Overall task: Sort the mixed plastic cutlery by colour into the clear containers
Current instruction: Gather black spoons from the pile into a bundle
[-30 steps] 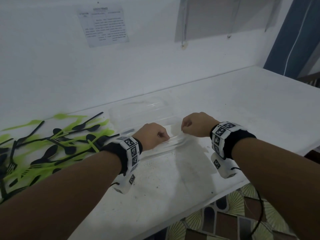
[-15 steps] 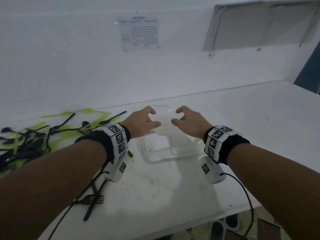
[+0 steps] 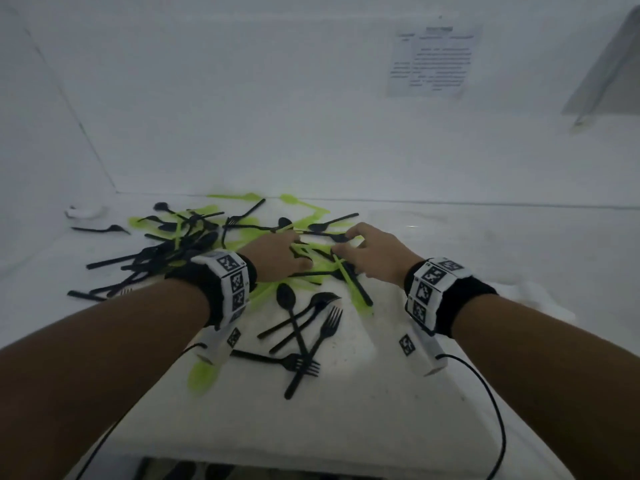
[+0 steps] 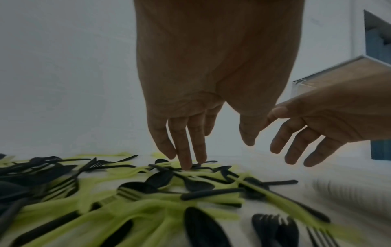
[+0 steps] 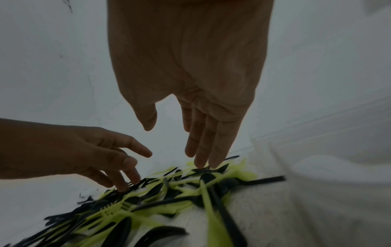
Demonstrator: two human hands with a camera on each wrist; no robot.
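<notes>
Two bare arms stretched forward, side by side, each with a black band and a white tag cuff at the wrist. Left hand (image 3: 277, 252) palm down, fingers (image 4: 184, 150) straight and spread a little, tips pointing down, holding nothing. Right hand (image 3: 375, 252) just beside it, palm down too, fingers (image 5: 208, 147) long and loose, thumb out to the side, holding nothing. Thumbs near each other, not touching.
</notes>
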